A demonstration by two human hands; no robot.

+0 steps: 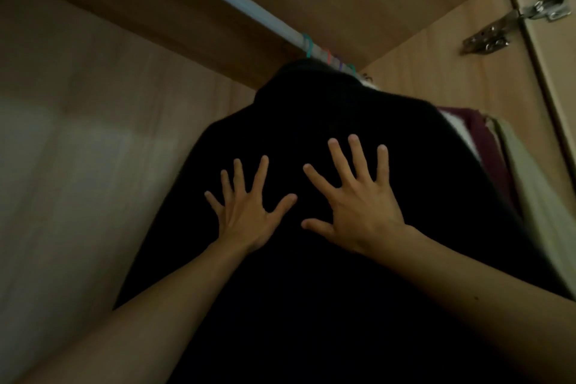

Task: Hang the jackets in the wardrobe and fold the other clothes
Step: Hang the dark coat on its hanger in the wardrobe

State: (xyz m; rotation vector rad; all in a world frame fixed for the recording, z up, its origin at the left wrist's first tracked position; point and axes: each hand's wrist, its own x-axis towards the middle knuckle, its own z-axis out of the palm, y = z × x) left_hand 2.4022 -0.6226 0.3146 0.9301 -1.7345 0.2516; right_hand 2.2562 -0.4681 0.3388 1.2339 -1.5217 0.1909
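A black jacket (327,109) hangs from the white wardrobe rail (237,0) and fills the middle of the view. My left hand (246,212) lies flat on its dark cloth with the fingers spread. My right hand (358,199) rests flat beside it, a little higher, fingers spread too. Neither hand grips anything. Coloured hanger hooks (330,56) sit on the rail just above the jacket's collar. The hanger under the jacket is hidden.
Behind the black jacket, to the right, hang a dark red garment (489,140) and a pale one (536,196). The wooden wardrobe wall (78,165) is on the left. A metal door hinge (523,15) sits at the upper right on the side panel.
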